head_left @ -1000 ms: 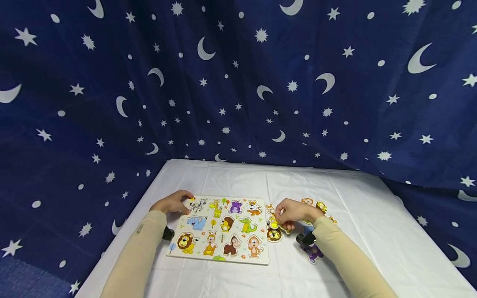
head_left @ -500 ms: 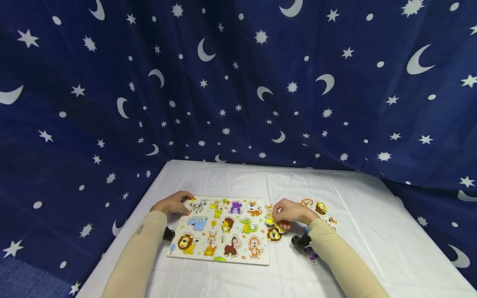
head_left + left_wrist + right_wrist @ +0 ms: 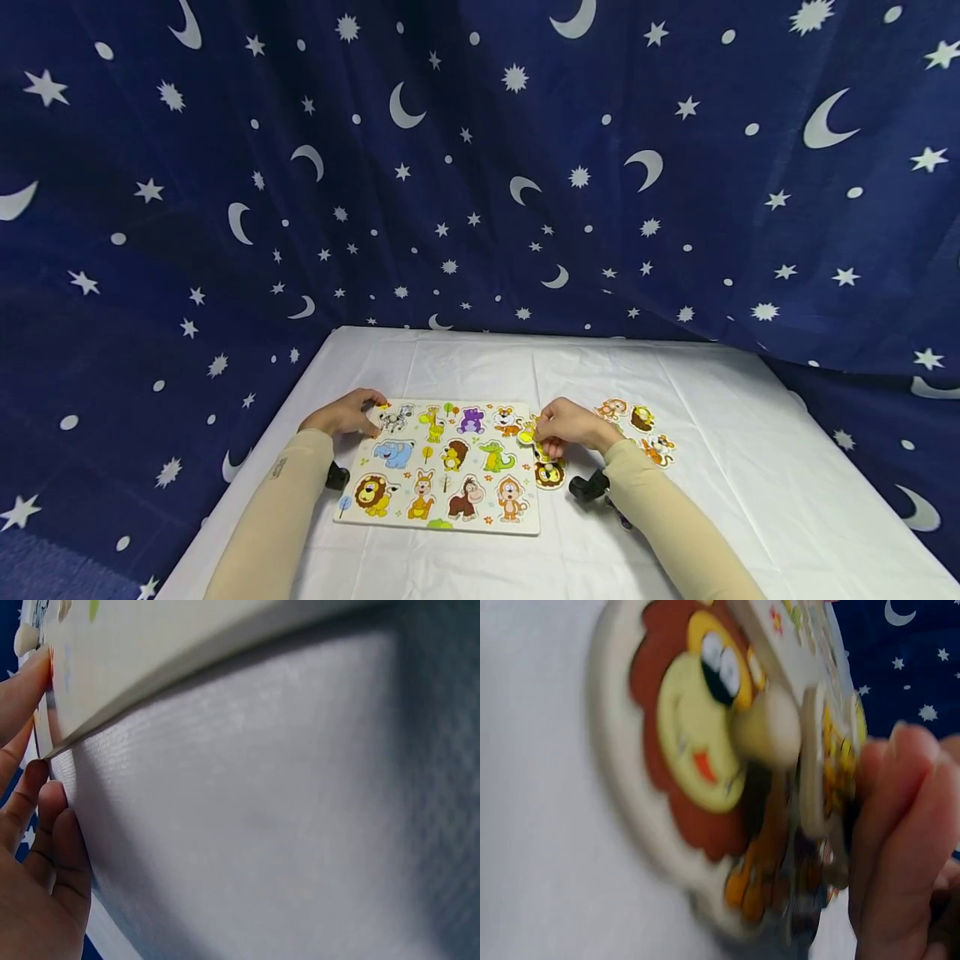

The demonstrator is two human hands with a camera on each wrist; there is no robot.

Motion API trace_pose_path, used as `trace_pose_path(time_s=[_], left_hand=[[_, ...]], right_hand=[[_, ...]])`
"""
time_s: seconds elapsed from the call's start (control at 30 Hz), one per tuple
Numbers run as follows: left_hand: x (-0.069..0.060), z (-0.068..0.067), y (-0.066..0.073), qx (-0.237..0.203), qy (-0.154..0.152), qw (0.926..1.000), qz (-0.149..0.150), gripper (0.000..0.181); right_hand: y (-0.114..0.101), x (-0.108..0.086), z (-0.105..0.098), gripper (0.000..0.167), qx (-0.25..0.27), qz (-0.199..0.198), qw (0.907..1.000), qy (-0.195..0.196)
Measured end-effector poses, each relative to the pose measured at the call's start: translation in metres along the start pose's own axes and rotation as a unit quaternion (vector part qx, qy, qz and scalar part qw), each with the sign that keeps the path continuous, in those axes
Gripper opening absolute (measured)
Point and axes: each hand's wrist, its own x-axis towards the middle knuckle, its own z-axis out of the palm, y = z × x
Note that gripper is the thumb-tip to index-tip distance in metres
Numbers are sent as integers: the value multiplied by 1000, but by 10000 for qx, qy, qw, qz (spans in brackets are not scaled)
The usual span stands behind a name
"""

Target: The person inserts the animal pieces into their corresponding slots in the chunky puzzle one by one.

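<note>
A wooden animal puzzle board [image 3: 420,521] lies on the white cloth, with rows of coloured animals on it. At its far left corner my left hand [image 3: 341,414] holds on, thumb and fingers around the edge; the left wrist view shows the thumb at the board's [image 3: 150,667] face and other fingers beside its rim. My right hand [image 3: 572,425] pinches a yellow giraffe piece [image 3: 526,436] above the board's right edge; its spotted side [image 3: 832,765] shows close up. Under that hand, a lion piece [image 3: 550,473] with a round knob [image 3: 776,727] lies beside the board, partly covering other pieces.
A loose monkey piece [image 3: 612,408], hedgehog piece [image 3: 642,418] and tiger piece [image 3: 659,450] lie to the right, past my right wrist. My right forearm partly hides a purple piece. A dark blue curtain [image 3: 480,208] with moons and stars hangs behind the table.
My right hand has moved left with the giraffe piece, from over the loose pieces to the board's right edge. The left hand keeps its place at the corner. The head view has shifted slightly.
</note>
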Motion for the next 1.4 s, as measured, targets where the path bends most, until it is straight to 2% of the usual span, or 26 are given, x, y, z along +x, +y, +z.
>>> trace_pose_path(time_s=[0.2,0.33,0.5,0.77,1.0,1.23,1.4], left_hand=[[0,2,-2,-34,-20,10000,-11,56],[1,0,-1,-56,-7,10000,-3,58],[-1,-1,0,-91,-13,10000,21,58],[-5,-1,1,-102,-41,9996,277,55],[-5,-1,2,-158,-101,9996,200,53],[-2,2,-2,-217,-93,9995,188,54],[-3,0,1,-185,-92,9997,120,55]], right_hand=[[-4,3,8,9,483,312,9978,323],[-6,4,10,9,710,401,9959,383],[-8,10,12,8,911,412,9942,394],[-12,17,16,11,1033,372,9930,436],[-14,21,20,10,1188,213,9921,340],[-16,25,24,11,1243,244,9914,336],[-20,28,26,9,1340,229,9902,309]])
